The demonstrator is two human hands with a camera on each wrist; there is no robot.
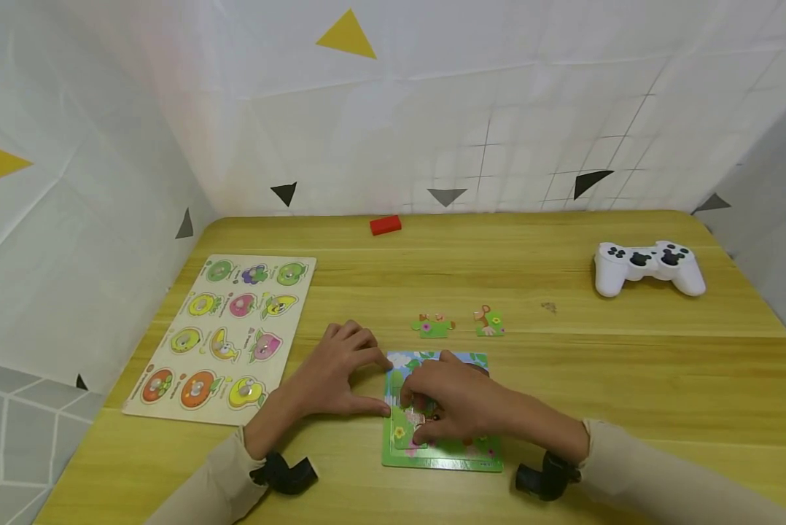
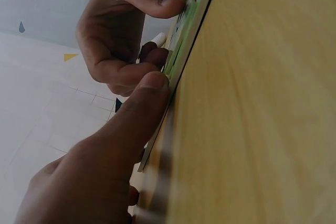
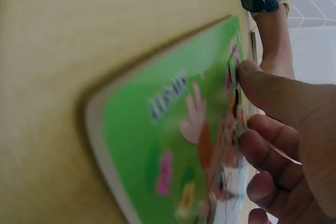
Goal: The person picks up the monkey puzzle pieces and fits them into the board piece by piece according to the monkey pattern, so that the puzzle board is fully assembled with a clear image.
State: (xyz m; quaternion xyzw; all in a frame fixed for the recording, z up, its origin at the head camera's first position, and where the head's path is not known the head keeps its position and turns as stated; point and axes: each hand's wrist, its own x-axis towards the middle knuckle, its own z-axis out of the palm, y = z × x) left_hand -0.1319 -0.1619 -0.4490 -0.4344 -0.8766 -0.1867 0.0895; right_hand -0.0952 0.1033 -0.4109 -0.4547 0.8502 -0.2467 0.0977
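Observation:
A framed jigsaw board (image 1: pixel 442 464) with a green border and a colourful picture lies on the table. My right hand (image 1: pixel 461 397) is over its left half, thumb and curled fingers pinching a green puzzle piece (image 1: pixel 401 432) with a yellow flower at the lower left of the frame. Much of the picture is hidden under this hand. My left hand (image 1: pixel 334 372) touches the board's left edge with its extended thumb and a fingertip near the upper corner. Behind the board lie two loose puzzle pieces, one with a purple flower (image 1: pixel 434 328), one with a yellow flower (image 1: pixel 491 322).
On the left lies a wooden fruit puzzle board (image 1: pixel 235 335) with several knobbed pieces. A red block (image 1: pixel 385 225) sits near the back edge of the table (image 1: pixel 596 386). A white game controller (image 1: pixel 649 268) lies at the back right. Patterned white cloth (image 1: pixel 432 131) hangs behind the table.

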